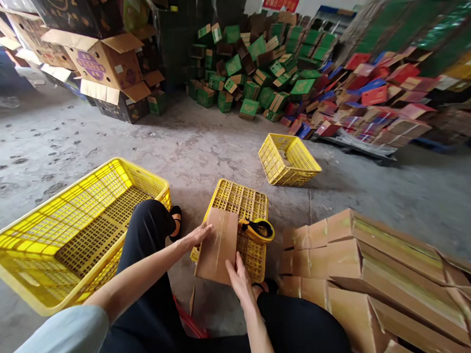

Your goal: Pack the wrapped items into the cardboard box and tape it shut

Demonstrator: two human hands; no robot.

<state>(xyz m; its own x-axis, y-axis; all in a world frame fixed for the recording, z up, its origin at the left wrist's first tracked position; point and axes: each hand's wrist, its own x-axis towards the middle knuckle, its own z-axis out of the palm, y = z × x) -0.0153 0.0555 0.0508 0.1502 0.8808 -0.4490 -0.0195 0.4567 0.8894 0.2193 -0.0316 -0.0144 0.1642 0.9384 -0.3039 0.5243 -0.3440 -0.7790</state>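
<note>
A small brown cardboard box (218, 246) with tape along its top face lies on an upturned yellow crate (240, 194) between my knees. My left hand (201, 235) grips its left edge, fingers over the side. Against its right side near the lower corner, my right hand (239, 276) presses with the fingers fairly straight; the box sits between my two hands. Just right of the box, a yellow and black tape dispenser (257, 229) rests on the crate, close to the box's edge. The undersides of both hands are hidden.
A large yellow crate (82, 298) stands to my left, a smaller yellow basket (290, 171) ahead. Stacked brown cartons (342, 260) crowd my right side. Farther off are heaped green boxes (250, 91), red and blue boxes (373, 95), and big open cartons (103, 65).
</note>
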